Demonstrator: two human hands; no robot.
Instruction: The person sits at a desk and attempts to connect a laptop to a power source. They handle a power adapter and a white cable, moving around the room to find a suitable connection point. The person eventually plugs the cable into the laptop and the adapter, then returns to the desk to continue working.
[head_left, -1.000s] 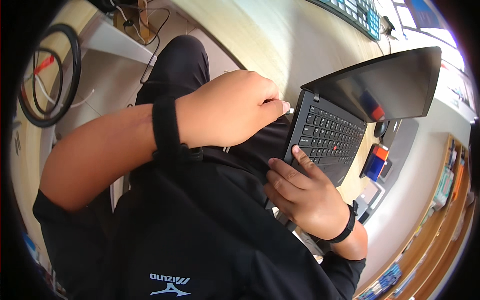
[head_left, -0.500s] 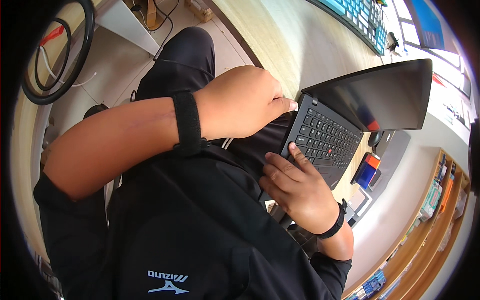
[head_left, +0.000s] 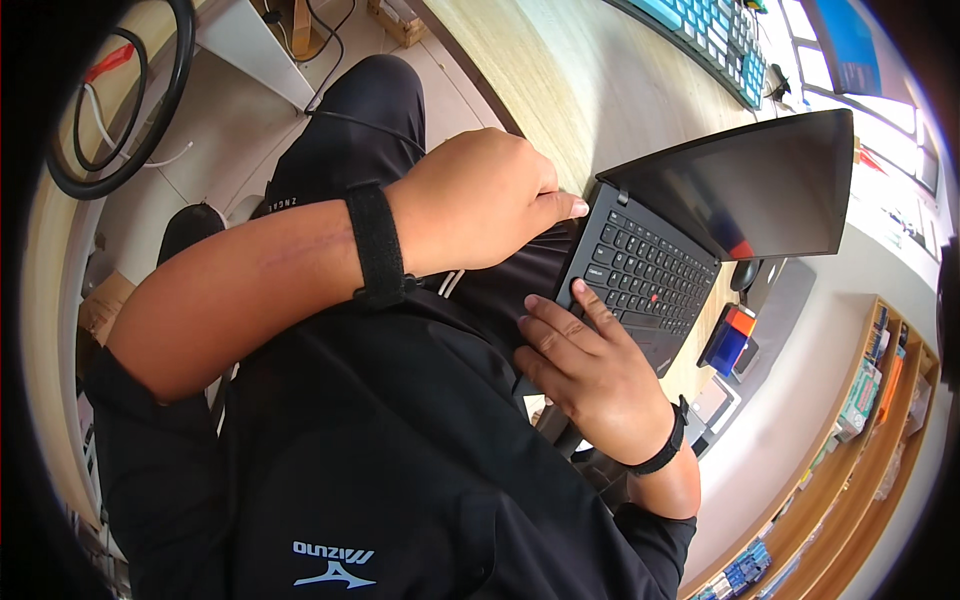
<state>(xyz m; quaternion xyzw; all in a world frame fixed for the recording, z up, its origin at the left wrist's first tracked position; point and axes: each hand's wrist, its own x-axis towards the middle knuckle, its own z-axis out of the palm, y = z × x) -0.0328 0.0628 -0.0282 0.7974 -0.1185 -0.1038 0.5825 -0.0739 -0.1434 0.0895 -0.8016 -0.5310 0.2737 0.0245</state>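
An open black laptop (head_left: 655,270) stands tilted at the desk's edge, its keyboard facing me and its screen dark. My left hand (head_left: 480,200) is closed, with thumb and fingers pinched at the laptop's side edge near the hinge. Whatever it pinches is hidden. A thin dark cable (head_left: 365,123) crosses my knee and disappears behind that hand. My right hand (head_left: 595,365) grips the laptop's near corner, index finger lying on the case beside the keys and the other fingers bent at the edge.
A light-wood desk (head_left: 530,75) carries a blue-and-white keyboard (head_left: 710,35) at the far side. Beyond the laptop are a black mouse (head_left: 744,274) and an orange-and-blue box (head_left: 733,340). Wooden shelves (head_left: 830,480) stand at right. Black cable loops (head_left: 183,100) hang at left.
The laptop and both hands have shifted slightly left in view. The dark cable now shows clearly across my knee. Both hands keep their places at the laptop.
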